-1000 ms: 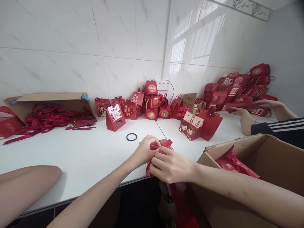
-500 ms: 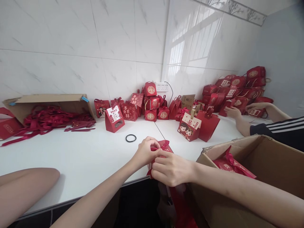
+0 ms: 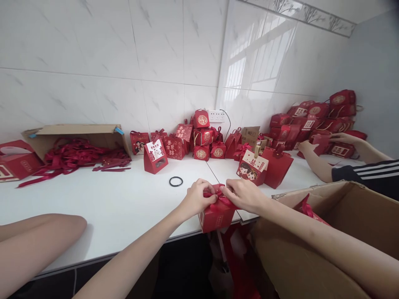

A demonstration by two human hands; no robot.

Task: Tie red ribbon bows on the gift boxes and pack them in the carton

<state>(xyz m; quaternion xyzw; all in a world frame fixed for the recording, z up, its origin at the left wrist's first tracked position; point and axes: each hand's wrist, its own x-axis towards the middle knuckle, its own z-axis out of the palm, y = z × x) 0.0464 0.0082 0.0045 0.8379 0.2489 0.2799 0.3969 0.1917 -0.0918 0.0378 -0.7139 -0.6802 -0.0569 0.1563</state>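
Note:
A small red gift box (image 3: 216, 217) sits at the near edge of the white table (image 3: 118, 207), with a red ribbon bow (image 3: 220, 197) on its top. My left hand (image 3: 197, 198) pinches the ribbon's left loop. The right loop is pinched by my right hand (image 3: 245, 193). Both hands are closed on the ribbon, one on each side of the knot.
A black hair tie (image 3: 176, 181) lies just beyond. Several red gift boxes (image 3: 199, 139) crowd the corner and the right wall (image 3: 314, 118). A cardboard box of ribbons (image 3: 77, 143) lies at left, an open carton (image 3: 336, 232) at right. Another person's arms (image 3: 339, 155) work at far right; a bare limb (image 3: 31, 245) rests lower left.
My hands have parted to either side of the box, drawing the ribbon out into a bow, and the box front now shows. The other person's hands shifted among the boxes at right.

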